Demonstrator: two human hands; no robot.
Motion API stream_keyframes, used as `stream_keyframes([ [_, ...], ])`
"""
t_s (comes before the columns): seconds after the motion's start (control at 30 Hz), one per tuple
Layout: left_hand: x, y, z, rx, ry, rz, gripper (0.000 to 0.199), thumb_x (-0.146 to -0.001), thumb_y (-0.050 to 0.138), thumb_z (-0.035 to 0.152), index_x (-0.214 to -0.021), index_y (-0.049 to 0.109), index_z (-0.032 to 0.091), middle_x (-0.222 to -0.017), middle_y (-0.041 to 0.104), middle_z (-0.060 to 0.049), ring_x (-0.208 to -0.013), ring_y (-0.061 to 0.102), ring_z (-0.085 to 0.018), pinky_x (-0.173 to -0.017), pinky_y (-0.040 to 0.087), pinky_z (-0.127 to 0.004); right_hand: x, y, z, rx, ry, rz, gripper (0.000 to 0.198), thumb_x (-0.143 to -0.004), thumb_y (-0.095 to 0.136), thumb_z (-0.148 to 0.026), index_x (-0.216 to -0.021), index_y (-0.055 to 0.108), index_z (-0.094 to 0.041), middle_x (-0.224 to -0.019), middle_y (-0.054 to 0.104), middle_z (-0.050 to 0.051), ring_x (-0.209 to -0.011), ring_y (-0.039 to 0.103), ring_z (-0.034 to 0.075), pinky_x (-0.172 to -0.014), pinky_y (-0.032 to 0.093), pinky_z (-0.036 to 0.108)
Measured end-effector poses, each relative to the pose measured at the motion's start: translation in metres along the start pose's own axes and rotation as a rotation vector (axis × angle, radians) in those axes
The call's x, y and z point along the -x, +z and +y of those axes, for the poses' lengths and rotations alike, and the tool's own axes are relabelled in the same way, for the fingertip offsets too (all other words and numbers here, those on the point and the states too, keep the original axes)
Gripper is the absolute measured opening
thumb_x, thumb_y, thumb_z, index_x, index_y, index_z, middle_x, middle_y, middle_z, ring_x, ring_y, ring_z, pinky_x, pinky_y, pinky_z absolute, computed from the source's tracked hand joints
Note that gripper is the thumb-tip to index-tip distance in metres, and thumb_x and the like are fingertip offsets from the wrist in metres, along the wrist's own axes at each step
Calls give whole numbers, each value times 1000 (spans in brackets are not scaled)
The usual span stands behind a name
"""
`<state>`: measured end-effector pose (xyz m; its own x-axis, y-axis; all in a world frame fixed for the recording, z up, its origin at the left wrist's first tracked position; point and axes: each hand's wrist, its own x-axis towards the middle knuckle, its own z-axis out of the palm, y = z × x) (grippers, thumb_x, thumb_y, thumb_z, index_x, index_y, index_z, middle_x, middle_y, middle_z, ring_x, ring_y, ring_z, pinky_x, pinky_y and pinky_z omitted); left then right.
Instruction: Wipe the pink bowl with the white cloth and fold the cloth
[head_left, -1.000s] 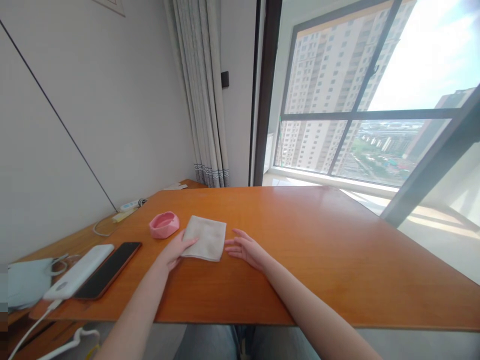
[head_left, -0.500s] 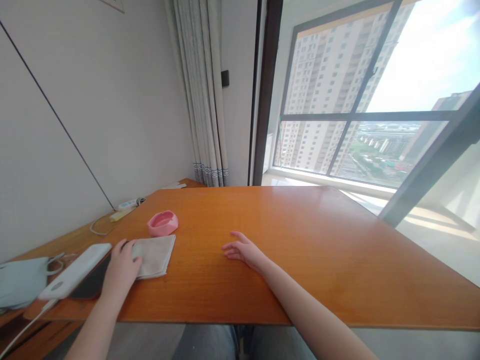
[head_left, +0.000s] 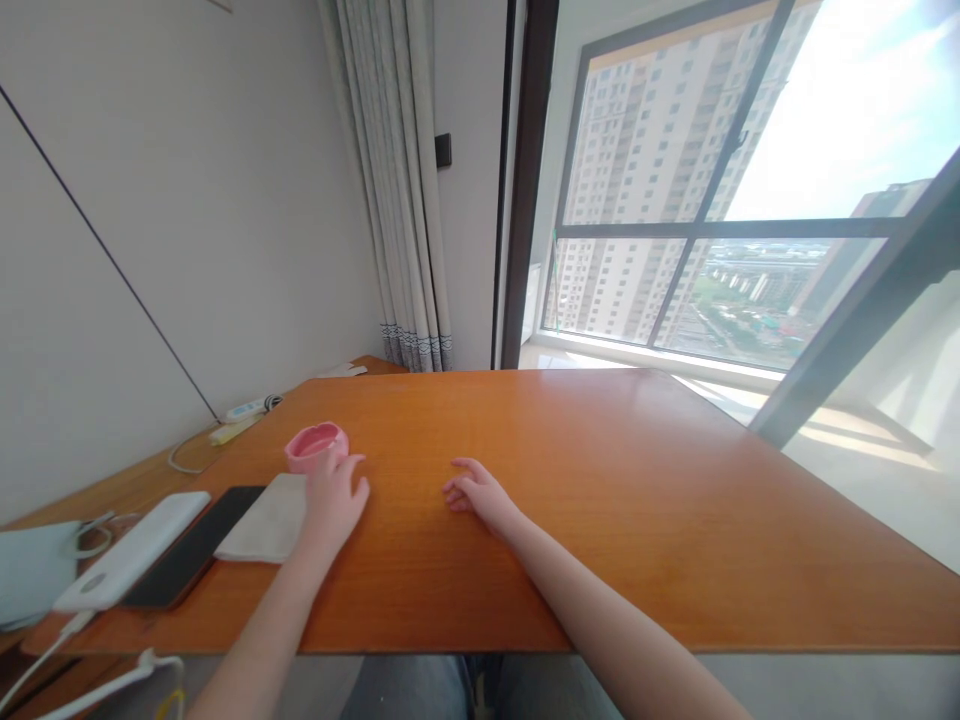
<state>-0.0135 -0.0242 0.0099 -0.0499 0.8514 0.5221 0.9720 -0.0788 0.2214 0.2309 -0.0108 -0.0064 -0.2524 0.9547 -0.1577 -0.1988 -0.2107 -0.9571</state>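
Just in front of a pink ashtray (head_left: pixel 306 452), my left hand (head_left: pixel 335 500) reaches over the right edge of a folded beige cloth (head_left: pixel 262 522). Its thumb is apart from its fingers and nothing shows in its grasp. The fingertips overlap the ashtray's near side, and whether they touch it I cannot tell. My right hand (head_left: pixel 484 495) is low over the middle of the wooden table (head_left: pixel 600 480), fingers loosely bent and apart, holding nothing. Left of the cloth lies a black phone (head_left: pixel 196 552), with a white power bank (head_left: pixel 135 555) beside it.
A pale blue-grey item (head_left: pixel 36 570) and white cables (head_left: pixel 94 540) are at the far left. A power strip (head_left: pixel 247 410) lies by the wall. Behind the table hang a curtain (head_left: pixel 401 200) and a large window (head_left: pixel 675 230).
My left hand has moved right, from the phone and the cloth's left side to the ashtray, uncovering the phone. The cloth's visible outline has changed. My right hand's fingers have curled slightly.
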Motion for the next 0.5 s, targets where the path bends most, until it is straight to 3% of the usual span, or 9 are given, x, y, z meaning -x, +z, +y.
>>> stream_keyframes([
  [0.07,1,13,55,210,152,-131,32,-76,49,20,-108,59,19,-135,43,-13,-129,36,-31,-107,25,-53,-5,-6,-1,60,-122,52,30,-69,48,-19,-99,47,-24,-73,60,-3,-59,57,12,-58,48,26],
  [0.17,0,30,128,559,468,-358,56,-74,53,17,-129,42,21,-138,40,-12,-128,37,-25,-106,31,-44,-9,-23,-6,245,-361,142,29,-69,47,-19,-97,49,-24,-82,60,0,-73,59,15,-71,49,30],
  [0.23,-5,42,162,703,518,-376,63,-71,54,14,-132,36,17,-130,46,-15,-120,45,-23,-102,36,-39,-11,-37,-11,365,-476,238,27,-70,48,-19,-97,49,-23,-86,60,1,-81,58,17,-78,47,32],
  [0.33,-19,61,186,684,476,-334,50,-72,50,10,-121,44,16,-116,54,-14,-109,50,-24,-96,39,-41,-18,-55,-16,474,-507,333,26,-72,48,-21,-98,46,-22,-84,59,1,-81,57,18,-79,45,32],
  [0.5,-37,87,177,715,428,-343,30,-75,46,11,-103,53,17,-97,60,-9,-92,54,-21,-85,42,-39,-34,-59,-11,657,-459,367,21,-77,46,-19,-98,44,-23,-82,58,2,-78,56,18,-75,43,31],
])
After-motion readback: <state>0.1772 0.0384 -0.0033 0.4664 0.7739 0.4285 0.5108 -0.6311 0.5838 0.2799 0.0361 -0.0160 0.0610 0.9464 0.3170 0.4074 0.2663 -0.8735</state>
